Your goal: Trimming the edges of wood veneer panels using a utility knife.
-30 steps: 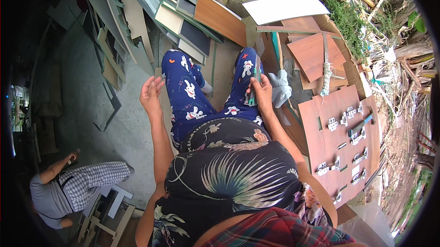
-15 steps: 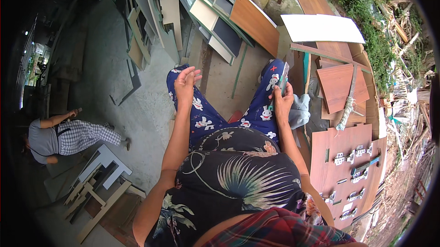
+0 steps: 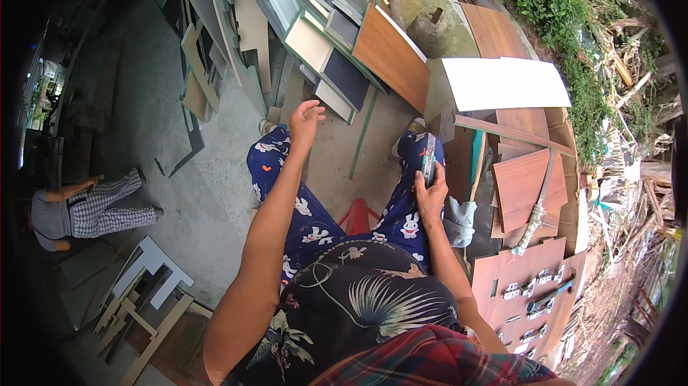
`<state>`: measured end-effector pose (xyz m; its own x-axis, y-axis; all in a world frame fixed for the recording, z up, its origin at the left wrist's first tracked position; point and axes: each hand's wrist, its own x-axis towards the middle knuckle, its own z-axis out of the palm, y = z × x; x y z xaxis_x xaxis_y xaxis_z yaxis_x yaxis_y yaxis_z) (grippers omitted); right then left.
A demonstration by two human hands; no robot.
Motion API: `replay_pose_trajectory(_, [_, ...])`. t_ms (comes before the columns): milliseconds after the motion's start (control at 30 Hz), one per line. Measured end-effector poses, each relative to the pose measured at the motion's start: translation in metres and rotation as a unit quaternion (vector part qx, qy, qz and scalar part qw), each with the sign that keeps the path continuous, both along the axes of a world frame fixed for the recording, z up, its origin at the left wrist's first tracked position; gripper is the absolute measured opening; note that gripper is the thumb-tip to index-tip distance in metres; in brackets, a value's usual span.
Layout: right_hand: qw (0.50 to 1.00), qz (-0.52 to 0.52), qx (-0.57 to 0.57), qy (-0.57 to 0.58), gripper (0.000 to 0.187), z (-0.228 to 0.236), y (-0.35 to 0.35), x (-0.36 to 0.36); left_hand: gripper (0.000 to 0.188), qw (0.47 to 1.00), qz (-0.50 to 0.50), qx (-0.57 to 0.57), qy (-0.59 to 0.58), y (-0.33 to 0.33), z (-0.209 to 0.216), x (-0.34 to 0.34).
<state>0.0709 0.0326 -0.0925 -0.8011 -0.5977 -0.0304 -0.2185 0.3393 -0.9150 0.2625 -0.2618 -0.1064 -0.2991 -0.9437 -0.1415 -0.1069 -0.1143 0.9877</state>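
My left hand (image 3: 307,121) is raised above my left knee, fingers loosely bent and apart, with nothing visible in it. Over my right thigh, my right hand (image 3: 431,192) is closed around a slim flat phone-like object (image 3: 429,158) with a shiny pale face and dark edges. I cannot make out its exact kind. A red plastic stool (image 3: 356,217) shows between my legs, which are in blue rabbit-print trousers (image 3: 315,234). Just right of my right hand hangs a grey cloth (image 3: 459,222).
Boards (image 3: 390,56) lean together ahead. A white panel (image 3: 506,83) and brown boards (image 3: 529,187) lie at right, with a cloth-wrapped tool (image 3: 530,232) across them. Metal hinges and a hammer (image 3: 550,296) rest on a brown panel (image 3: 481,278). Another person (image 3: 86,214) stands far left.
My view has shifted, so my knees and both hands sit lower in it. My left hand has moved right, towards the leaning boards. The person at left has stepped with legs further apart.
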Motion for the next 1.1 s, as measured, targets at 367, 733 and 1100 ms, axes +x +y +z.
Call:
replay_pose_trajectory(367, [0.99, -0.024, 0.044, 0.129, 0.045, -0.016, 0.005, -0.015, 0.044, 0.979, -0.039, -0.093, -0.18, -0.121, -0.061, -0.145])
replay_pose_trajectory(733, [0.997, -0.024, 0.072, 0.031, 0.048, 0.008, -0.014, -0.012, 0.047, 0.949, -0.071, -0.016, -0.307, -0.222, -0.133, -0.205])
replay_pose_trajectory(1100, [0.993, -0.033, 0.052, 0.099, 0.051, 0.0, -0.011, -0.014, 0.045, 0.905, -0.103, -0.041, -0.411, -0.157, -0.047, -0.327])
